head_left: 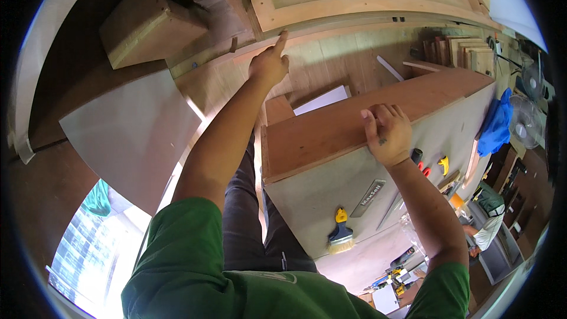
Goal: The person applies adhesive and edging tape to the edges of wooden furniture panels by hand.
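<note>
My left hand (270,64) reaches forward with its index finger stretched out. The fingertip is at the lower edge of a pale framed wooden panel (354,7), its other fingers partly bent. On the long reddish-brown board (331,125) along the top of a box-like cabinet (307,201) rests my right hand (388,133), its fingers curled. A small dark spot shows at its fingers; I cannot make out whether it is a held object. On the cabinet's grey side lie a brush (341,233) with a yellow-and-dark handle and a flat metal strip (367,198).
A wooden block (150,26) stands at the far left, above a grey curved sheet (136,130). Stacked boards (466,53), a blue cloth (496,124) and a fan (525,121) are at the right. Another person (490,230) works at the lower right.
</note>
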### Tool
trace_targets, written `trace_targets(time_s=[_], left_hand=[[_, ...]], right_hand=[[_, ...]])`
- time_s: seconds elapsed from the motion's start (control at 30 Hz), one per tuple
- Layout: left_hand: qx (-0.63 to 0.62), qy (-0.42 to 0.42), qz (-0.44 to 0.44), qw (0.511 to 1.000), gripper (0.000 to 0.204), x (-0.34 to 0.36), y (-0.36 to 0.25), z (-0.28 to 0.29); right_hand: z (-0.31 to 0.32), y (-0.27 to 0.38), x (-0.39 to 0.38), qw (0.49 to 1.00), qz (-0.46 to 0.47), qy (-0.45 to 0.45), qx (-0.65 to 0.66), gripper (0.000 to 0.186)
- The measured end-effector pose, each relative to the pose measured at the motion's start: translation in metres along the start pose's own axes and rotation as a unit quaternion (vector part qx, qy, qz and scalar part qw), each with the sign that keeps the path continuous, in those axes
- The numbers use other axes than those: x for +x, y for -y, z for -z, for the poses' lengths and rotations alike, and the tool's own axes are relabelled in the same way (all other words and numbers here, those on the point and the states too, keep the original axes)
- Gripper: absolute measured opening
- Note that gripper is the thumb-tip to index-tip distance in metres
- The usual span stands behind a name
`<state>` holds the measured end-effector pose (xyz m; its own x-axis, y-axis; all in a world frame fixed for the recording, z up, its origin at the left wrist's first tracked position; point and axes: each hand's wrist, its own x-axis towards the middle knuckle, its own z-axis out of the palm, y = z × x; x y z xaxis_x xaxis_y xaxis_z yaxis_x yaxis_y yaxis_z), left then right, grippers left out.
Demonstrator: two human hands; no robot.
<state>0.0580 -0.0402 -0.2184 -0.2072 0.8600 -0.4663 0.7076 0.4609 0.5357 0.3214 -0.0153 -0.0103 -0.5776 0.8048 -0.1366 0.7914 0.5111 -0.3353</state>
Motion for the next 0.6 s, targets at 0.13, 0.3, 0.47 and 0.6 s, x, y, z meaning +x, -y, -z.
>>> trace_targets(time_s=[0.13, 0.3, 0.47, 0.6], left_hand=[[-0.142, 0.002, -0.097, 0.985, 0.042, 0.005, 0.013, -0.021], [-0.428, -0.198, 0.029, 0.882, 0.014, -0.008, 0.054, -0.058], [-0.538, -0.252, 0.136, 0.793, 0.016, -0.003, 0.059, -0.038], [-0.617, -0.213, 0.150, 0.742, 0.019, 0.002, 0.047, -0.022]], right_hand=[[0.002, 0.003, 0.001, 1.000, 0.005, 0.022, 0.005, 0.019], [-0.001, 0.004, 0.002, 1.000, 0.011, 0.017, 0.006, 0.020], [0.005, 0.004, 0.002, 0.999, 0.000, 0.045, 0.007, 0.020], [0.001, 0.002, 0.002, 0.999, 0.012, 0.031, 0.010, 0.020]])
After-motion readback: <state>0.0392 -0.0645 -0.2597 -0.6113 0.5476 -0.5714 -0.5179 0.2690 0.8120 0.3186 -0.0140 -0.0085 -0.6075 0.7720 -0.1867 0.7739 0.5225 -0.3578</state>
